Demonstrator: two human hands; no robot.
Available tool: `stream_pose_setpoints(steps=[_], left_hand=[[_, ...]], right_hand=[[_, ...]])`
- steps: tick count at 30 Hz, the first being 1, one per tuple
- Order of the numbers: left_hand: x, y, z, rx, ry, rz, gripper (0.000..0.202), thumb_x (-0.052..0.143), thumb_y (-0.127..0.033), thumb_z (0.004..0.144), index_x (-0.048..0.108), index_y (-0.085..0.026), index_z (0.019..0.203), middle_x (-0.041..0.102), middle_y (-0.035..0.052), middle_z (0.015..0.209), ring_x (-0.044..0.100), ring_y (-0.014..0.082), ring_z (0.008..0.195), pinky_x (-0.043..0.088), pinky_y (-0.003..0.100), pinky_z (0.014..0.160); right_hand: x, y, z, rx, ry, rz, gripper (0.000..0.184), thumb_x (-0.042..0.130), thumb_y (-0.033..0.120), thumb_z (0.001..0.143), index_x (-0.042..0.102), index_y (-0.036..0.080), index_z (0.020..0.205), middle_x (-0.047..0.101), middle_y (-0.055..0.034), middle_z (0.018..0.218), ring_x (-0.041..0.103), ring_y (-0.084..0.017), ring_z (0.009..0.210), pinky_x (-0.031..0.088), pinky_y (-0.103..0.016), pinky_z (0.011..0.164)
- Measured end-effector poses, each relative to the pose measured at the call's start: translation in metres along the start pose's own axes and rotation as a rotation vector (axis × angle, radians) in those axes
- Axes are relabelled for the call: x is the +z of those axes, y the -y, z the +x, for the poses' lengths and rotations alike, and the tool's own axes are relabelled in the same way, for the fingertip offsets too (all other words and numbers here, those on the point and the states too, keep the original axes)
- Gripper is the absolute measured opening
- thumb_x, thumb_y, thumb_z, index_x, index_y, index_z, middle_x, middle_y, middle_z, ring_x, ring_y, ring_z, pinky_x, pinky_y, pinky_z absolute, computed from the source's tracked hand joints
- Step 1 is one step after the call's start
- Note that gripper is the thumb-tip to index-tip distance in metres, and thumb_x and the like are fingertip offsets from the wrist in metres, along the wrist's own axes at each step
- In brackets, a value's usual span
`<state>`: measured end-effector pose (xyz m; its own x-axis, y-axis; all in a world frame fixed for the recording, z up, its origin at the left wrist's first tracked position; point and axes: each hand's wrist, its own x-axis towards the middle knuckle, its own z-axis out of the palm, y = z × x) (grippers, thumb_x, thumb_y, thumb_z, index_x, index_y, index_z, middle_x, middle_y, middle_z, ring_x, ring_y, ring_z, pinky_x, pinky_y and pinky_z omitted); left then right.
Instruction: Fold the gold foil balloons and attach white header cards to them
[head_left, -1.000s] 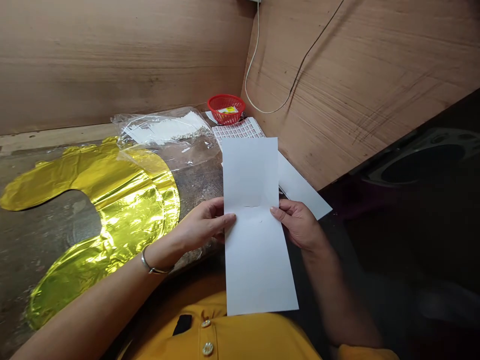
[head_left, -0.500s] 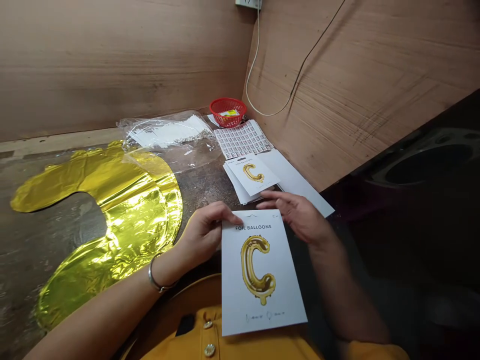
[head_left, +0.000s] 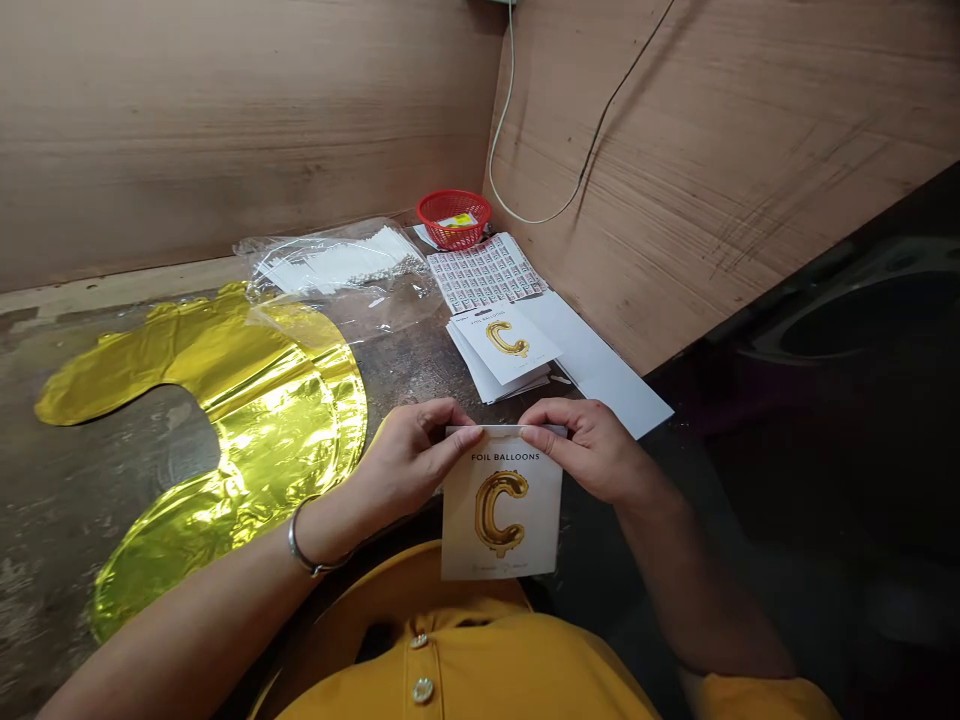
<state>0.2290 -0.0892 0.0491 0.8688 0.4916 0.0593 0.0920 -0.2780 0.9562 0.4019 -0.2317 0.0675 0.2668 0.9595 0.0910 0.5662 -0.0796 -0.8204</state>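
A white card [head_left: 459, 520] printed "FOIL BALLOONS" with a gold letter C hangs down in front of my yellow shirt. My left hand [head_left: 411, 452] pinches its upper left edge, thumb on the printed face. At the upper right edge, my right hand [head_left: 592, 447] pinches it the same way; the fingers behind the card are hidden. Just beyond my hands lies a stack of similar cards [head_left: 510, 350], the top one showing the same C. Flat gold foil balloons [head_left: 277, 440] shaped like a large C are spread left of my left hand.
A clear plastic bag [head_left: 337, 270] with white papers or straws overlaps the foil at the back. Sheets of printed stickers [head_left: 487, 275] lie beside it, with a red basket [head_left: 454, 222] behind. White sheet [head_left: 611, 385] lies at right. Wooden walls enclose the table; a cable [head_left: 517, 205] hangs in the corner.
My right hand has closed on the card's upper right edge; before, its fingers were stretched out beside it. The card has tilted, so its face looks shorter and darker.
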Motion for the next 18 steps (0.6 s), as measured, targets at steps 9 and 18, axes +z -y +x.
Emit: stream_pose_setpoints(steps=[9, 18], left_hand=[[0.02, 0.021, -0.017, -0.068, 0.084, -0.141, 0.03, 0.056, -0.042, 0.09, 0.063, -0.014, 0.092, 0.068, 0.0056, 0.083, 0.06, 0.0162, 0.073, 0.05, 0.025, 0.062], [0.017, 0.019, -0.011, 0.135, 0.166, 0.053, 0.021, 0.053, -0.03, 0.093, 0.066, -0.013, 0.094, 0.067, 0.0006, 0.076, 0.054, 0.0101, 0.065, 0.044, 0.018, 0.059]], right_hand=[[-0.004, -0.01, -0.005, 0.046, -0.034, 0.009, 0.02, 0.06, 0.035, 0.089, 0.072, 0.019, 0.094, 0.073, -0.0035, 0.09, 0.066, -0.018, 0.081, 0.051, -0.027, 0.071], [-0.009, 0.022, 0.001, -0.057, 0.137, -0.305, 0.011, 0.055, 0.015, 0.082, 0.066, 0.018, 0.084, 0.067, -0.001, 0.081, 0.06, -0.014, 0.073, 0.043, -0.025, 0.066]])
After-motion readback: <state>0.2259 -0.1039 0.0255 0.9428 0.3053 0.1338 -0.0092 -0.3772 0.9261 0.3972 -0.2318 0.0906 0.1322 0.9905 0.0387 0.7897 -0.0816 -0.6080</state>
